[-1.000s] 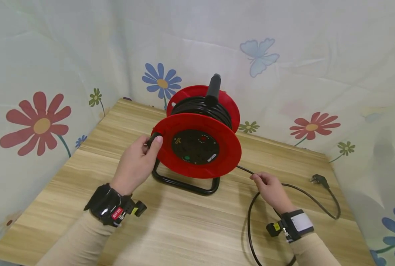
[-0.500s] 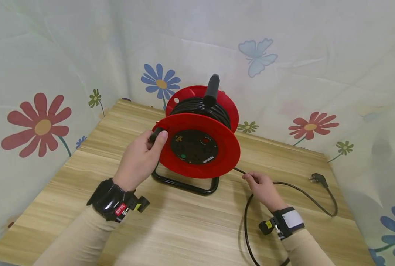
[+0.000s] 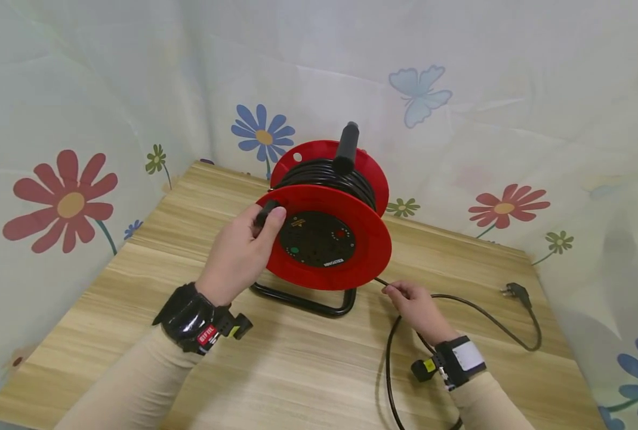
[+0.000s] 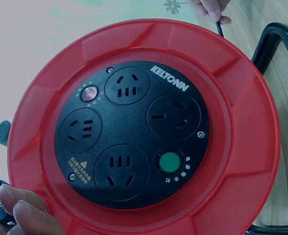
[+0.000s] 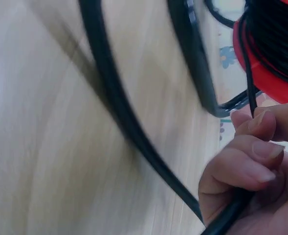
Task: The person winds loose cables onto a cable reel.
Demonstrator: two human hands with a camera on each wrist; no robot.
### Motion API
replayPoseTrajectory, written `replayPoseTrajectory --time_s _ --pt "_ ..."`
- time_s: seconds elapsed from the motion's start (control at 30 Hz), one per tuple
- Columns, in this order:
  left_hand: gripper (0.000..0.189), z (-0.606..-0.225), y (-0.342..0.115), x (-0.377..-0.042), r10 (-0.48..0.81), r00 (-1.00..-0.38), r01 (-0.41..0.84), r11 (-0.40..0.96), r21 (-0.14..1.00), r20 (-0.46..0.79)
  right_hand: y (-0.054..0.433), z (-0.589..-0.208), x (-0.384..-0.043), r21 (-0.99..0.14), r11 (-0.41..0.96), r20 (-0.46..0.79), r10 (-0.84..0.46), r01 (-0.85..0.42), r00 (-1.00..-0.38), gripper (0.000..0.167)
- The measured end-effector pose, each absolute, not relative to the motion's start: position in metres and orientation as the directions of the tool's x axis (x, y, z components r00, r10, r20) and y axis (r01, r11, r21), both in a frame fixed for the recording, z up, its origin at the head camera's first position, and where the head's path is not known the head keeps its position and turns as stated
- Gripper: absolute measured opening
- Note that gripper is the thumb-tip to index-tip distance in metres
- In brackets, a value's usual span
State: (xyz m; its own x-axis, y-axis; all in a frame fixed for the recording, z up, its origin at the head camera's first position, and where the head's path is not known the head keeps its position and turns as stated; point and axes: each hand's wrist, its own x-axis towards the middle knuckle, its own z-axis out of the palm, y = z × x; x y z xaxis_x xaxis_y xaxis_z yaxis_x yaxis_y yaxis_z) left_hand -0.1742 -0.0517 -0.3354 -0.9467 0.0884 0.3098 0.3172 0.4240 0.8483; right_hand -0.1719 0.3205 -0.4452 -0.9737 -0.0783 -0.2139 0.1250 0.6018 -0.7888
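A red cable reel stands on its black tube frame, black cable wound between its two discs. In the left wrist view its front disc shows a black socket panel with a green button. My left hand grips the small black crank knob at the front disc's upper left. Right of the reel, my right hand pinches the loose cable close to where it runs onto the drum, and more of the cable passes through its curled fingers.
The loose cable loops over the wooden table at the front right. Its black plug lies near the right edge. Behind rises a flowered curtain. A black carrying handle tops the reel.
The reel has turned clockwise, my left hand carrying the knob up and to the right. My right hand has moved left, nearer the reel, with the cable.
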Motion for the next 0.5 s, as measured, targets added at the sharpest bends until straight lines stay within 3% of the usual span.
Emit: replayPoseTrajectory --time_s 0.13,0.23,0.33,0.5 --pt "0.046 -0.337 -0.049 -0.174 0.095 -0.944 0.325 0.411 0.852 0.315 0.337 -0.431 -0.155 -0.93 0.269 -0.306 -0.191 0.25 -0.933 0.029" --pt "0.044 -0.338 -0.048 -0.174 0.097 -0.944 0.328 0.407 0.853 0.317 0.356 -0.412 -0.14 -0.953 0.076 -0.301 -0.326 0.293 -0.896 0.023" --pt "0.041 -0.34 -0.049 -0.173 0.089 -0.946 0.32 0.399 0.859 0.311 0.373 -0.394 -0.127 -0.954 0.108 -0.3 -0.395 0.28 -0.868 0.022" --pt "0.041 -0.344 -0.052 -0.172 0.071 -0.955 0.293 0.391 0.872 0.289 0.398 -0.37 -0.113 -0.867 0.428 -0.408 -0.313 0.256 -0.857 0.041"
